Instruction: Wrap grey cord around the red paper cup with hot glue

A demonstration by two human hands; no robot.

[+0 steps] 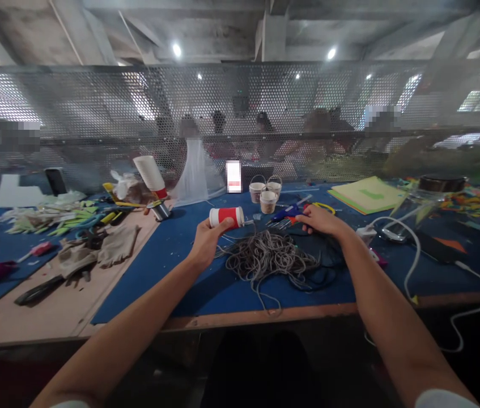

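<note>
My left hand [206, 238] is closed around a red and white paper cup [226, 217], held on its side above the blue mat [171, 266]. Just in front of it lies a tangled heap of grey cord [267, 258]. My right hand [322, 220] reaches past the cord to a blue glue gun [285, 213], fingers curled over its rear end next to yellow-handled scissors [325, 207]. Whether that hand grips the gun is hard to see.
Three small cord-wrapped cups [266, 195] stand behind the glue gun. A white cable [418, 255] trails off the right edge. Gloves [107, 249], tools and green scraps [52, 218] lie left. A perforated metal screen [240, 113] backs the bench, with people beyond it.
</note>
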